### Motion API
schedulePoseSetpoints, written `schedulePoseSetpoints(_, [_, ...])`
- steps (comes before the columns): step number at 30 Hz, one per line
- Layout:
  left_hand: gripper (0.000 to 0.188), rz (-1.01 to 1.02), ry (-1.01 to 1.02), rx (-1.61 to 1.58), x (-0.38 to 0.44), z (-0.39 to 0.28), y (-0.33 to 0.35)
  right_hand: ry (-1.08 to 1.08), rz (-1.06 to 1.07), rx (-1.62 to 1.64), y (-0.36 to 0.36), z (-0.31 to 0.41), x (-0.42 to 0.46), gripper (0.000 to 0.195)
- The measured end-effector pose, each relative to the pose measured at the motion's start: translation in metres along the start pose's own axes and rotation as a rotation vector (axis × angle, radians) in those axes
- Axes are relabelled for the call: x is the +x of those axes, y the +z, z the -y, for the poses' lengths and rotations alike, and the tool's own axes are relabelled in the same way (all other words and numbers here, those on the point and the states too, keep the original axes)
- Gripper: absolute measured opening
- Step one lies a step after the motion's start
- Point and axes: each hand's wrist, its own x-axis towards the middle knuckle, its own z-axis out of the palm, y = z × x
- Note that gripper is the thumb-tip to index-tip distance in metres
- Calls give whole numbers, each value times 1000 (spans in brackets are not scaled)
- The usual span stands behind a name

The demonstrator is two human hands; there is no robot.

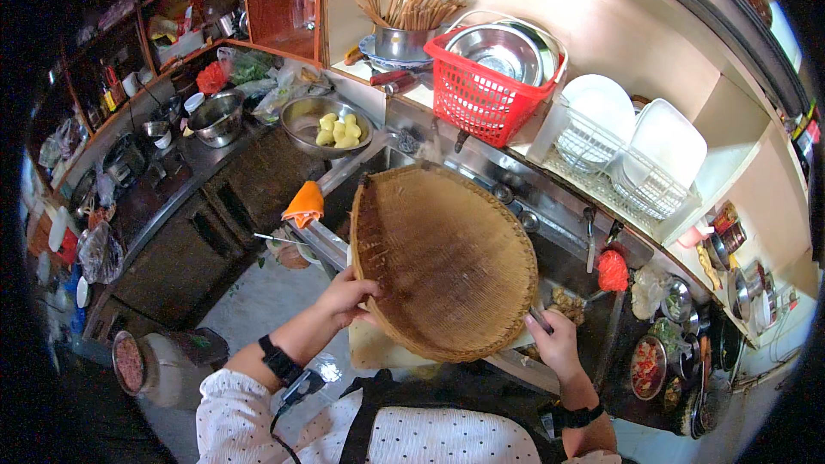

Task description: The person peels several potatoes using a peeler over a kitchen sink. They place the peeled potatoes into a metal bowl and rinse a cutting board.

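A woven bamboo scoop basket (445,258) is tilted over the sink and the cutting board (380,348), its inside facing me. My left hand (348,296) grips its left rim, thumb over the edge. At its lower right rim, my right hand (555,338) is closed around a short dark handle, seemingly a knife's; the blade is hidden behind the basket. Just beyond that hand, pale brown lumpy food (567,304) lies partly hidden near the sink. An orange cloth (304,204) hangs on the counter edge left of the basket.
Peeled potatoes lie in a steel bowl (290,125) at the back left. A red plastic basket (477,100) with steel bowls and a dish rack (541,148) with white plates stand on the ledge behind. Bowls of chopped food, one with red pieces (646,367), stand at right.
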Motion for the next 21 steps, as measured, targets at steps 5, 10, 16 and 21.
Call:
schedulePoseSetpoints(5, [49,-186,96,-138,-92,-23,-13,-53,43,-169,-21,-31,-3,21])
schedulePoseSetpoints(10, [55,-522,442,-208,-231,-69,-2,-15,-39,-79,-45,-63,-14,27])
schedulePoseSetpoints(16, [45,-514,1097,-169,-286,-132,1,115,-17,47,-47,-75,-9,34])
schedulePoseSetpoints(21, [26,-144,1225,-158,-294,-271,2,-103,-69,-28,-57,-48,-10,32])
